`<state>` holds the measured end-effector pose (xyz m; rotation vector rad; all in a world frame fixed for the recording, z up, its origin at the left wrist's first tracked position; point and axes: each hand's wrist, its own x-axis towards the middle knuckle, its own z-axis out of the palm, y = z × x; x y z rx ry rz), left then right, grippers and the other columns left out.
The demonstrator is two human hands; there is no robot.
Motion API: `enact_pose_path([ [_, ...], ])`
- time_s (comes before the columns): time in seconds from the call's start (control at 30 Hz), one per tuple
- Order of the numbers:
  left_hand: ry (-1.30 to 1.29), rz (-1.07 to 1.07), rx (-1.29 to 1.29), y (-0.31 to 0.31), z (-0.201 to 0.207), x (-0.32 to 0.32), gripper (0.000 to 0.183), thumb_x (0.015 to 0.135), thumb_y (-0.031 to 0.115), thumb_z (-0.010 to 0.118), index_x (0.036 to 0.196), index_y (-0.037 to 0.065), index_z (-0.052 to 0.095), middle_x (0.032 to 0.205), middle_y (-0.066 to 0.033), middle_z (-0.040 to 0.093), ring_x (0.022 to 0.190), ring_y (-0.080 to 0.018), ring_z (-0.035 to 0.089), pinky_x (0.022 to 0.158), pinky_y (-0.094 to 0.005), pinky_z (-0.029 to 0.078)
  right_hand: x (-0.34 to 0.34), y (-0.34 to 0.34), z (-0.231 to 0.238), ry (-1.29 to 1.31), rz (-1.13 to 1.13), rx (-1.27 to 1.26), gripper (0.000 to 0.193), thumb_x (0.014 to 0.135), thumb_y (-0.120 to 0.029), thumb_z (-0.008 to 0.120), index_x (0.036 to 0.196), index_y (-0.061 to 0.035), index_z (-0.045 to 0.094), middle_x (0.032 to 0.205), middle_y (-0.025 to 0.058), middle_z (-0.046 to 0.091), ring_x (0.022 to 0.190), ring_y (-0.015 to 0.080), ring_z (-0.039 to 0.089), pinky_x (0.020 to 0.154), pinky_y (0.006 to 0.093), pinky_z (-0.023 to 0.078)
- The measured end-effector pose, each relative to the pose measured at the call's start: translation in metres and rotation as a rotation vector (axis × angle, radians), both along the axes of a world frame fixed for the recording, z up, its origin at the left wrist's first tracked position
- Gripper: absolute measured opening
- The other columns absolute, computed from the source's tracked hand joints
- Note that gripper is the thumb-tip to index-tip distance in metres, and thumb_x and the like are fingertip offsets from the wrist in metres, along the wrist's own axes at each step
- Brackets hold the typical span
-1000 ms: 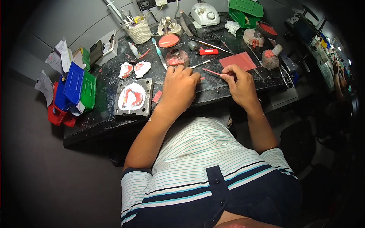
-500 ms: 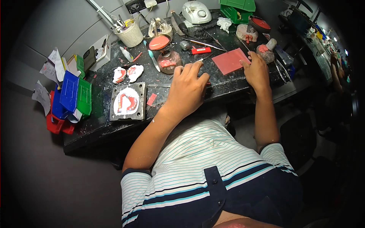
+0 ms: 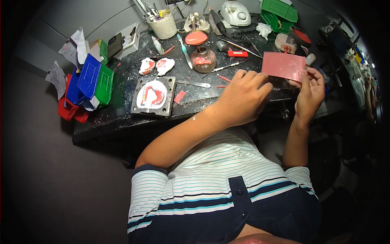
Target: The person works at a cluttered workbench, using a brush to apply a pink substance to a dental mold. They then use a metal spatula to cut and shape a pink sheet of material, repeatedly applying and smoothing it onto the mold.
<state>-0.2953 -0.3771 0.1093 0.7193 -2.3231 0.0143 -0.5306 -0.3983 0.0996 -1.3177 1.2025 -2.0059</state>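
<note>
We saw the right hand [image 3: 309, 91] pinching a pink wax sheet [image 3: 283, 66] by its lower right edge, lifted just above the bench [image 3: 122, 118] at its right end. The left hand [image 3: 243, 97] hovered beside the sheet, fingers curled loosely and holding nothing, above a metal spatula [image 3: 194, 84].

Showing pink: wax sheet [image 3: 283, 65]. Showing black, speckled white: worktop [image 3: 122, 118]. Showing blue, green, red: stacked boxes [image 3: 87, 83]. Showing grey around white and red: flask [image 3: 153, 96]. Wearing white, teal and navy stripes: shirt [image 3: 211, 179].
</note>
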Motion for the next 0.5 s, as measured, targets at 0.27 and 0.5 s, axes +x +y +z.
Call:
enact_pose_path([
  [0.27, -0.108, -0.030, 0.169, -0.002, -0.027, -0.012, 0.040, 0.086, 0.023, 0.080, 0.120, 0.007, 0.067, 0.118, -0.0115, 0.066, 0.100, -0.0314, 0.063, 0.087, -0.0437, 0.048, 0.025, 0.062, -0.032, 0.071, 0.401, 0.379, 0.021, 0.103, 0.001, 0.062, 0.124, 0.0005, 0.063, 0.108, 0.0066, 0.067, 0.089, 0.0089, 0.068, 0.068, 0.0236, 0.060],
  [0.5, -0.166, 0.005, 0.012, -0.008, -0.046, -0.011, 0.017, 0.089, 0.019, 0.073, 0.102, 0.008, 0.071, 0.108, -0.0076, 0.067, 0.102, -0.0276, 0.062, 0.090, -0.0418, 0.045, 0.014, 0.074, -0.010, 0.653, 0.333, 0.337, 0.017, 0.087, 0.000, 0.080, 0.104, -0.0002, 0.075, 0.095, 0.0041, 0.071, 0.080, 0.0087, 0.066, 0.063, 0.0271, 0.050],
])
